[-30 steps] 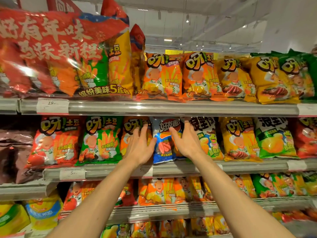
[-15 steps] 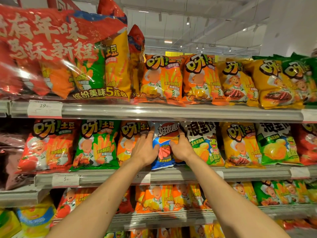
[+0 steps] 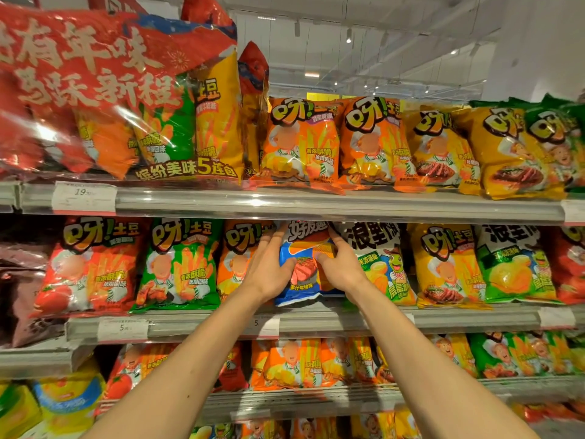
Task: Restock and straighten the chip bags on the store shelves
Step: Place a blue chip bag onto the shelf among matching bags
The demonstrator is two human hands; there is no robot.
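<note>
squeezing in now: left hand (image 3: 269, 270) and right hand (image 3: 340, 267) have closed from flat beside it to gripping the blue chip bag (image 3: 302, 274) on the middle shelf (image 3: 348, 321), right of the orange bag (image 3: 237, 258). straightening's underway, i'd guess.

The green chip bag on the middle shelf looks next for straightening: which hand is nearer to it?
Left. The left hand grips the blue bag, one orange bag away from the green chip bag; the right hand holds the blue bag's far side.
</note>
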